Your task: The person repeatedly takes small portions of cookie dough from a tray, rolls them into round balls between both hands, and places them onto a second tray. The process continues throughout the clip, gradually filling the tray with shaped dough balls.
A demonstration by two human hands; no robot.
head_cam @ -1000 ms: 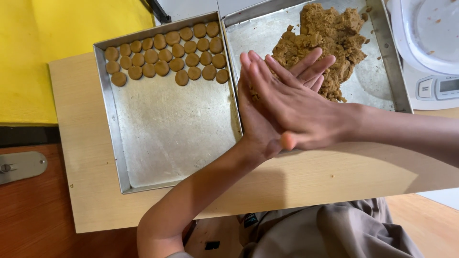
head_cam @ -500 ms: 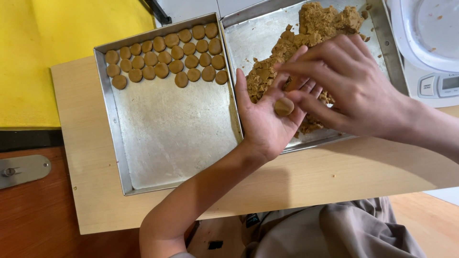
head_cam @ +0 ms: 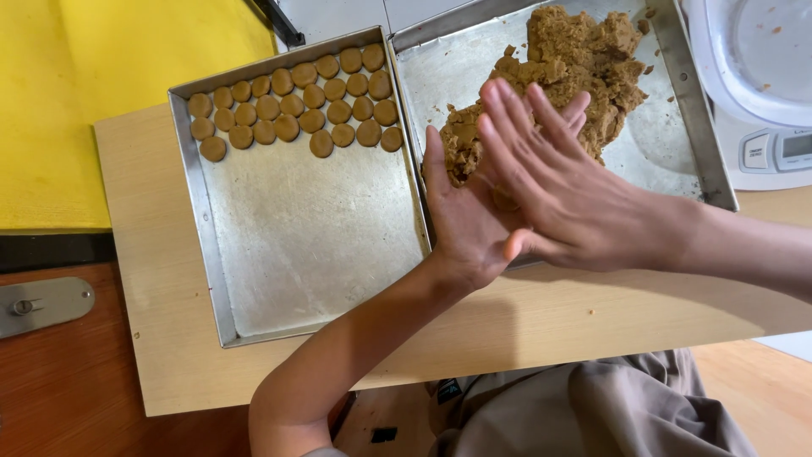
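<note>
Two flat palms here: the left hand [head_cam: 463, 222] lies palm up with its fingers stretched out, and the right hand [head_cam: 565, 190] lies across it palm down, fingers straight and a bit fanned, so neither one is gripping anything in a fist. Squeezed between them is a small dough piece [head_cam: 506, 200], only a brown sliver of it showing under the right palm, so I can't tell its shape. All of this sits over the near left corner of the right tray [head_cam: 709, 165], just beside the big lump of brown dough [head_cam: 565, 63] piled in it. The left tray [head_cam: 315, 241] has rows of round dough discs [head_cam: 296, 108] along its far edge and bare metal below them. What could go wrong, I reckon: press too hard and the piece smears thin or sticks to a palm instead of staying round – that dough looks soft and crumbly. It could also squirt out the open side of the hands and drop onto the wooden table [head_cam: 592, 317] or a lap, since the palms hover right at the tray rim. A white scale [head_cam: 765, 93] sits at the far right, well clear.
</note>
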